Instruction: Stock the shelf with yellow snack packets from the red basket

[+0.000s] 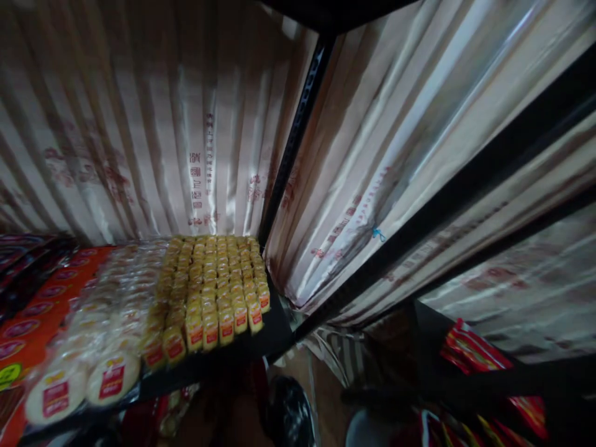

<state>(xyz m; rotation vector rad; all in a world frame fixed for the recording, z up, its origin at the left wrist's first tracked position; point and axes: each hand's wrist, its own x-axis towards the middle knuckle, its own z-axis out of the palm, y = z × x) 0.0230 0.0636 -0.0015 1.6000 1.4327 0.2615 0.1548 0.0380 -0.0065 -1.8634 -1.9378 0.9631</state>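
Note:
Neither of my hands shows in this view. Rows of small yellow wrapped cakes [218, 292] stand close together on a black shelf [274, 326]. Left of them lie rows of round, pale, flat cakes [112, 377] in clear wrappers with red labels. An orange printed package [46, 304] lies farther left. Beside it are dark packets [28, 261], blurred and dim.
Pale printed curtains [195, 124] hang behind the shelf, along a black slotted post [298, 124] and a slanting black rail [447, 198]. Red packets [475, 351] sit on another rack at lower right. A dark shiny object [291, 410], unclear in kind, is near the floor.

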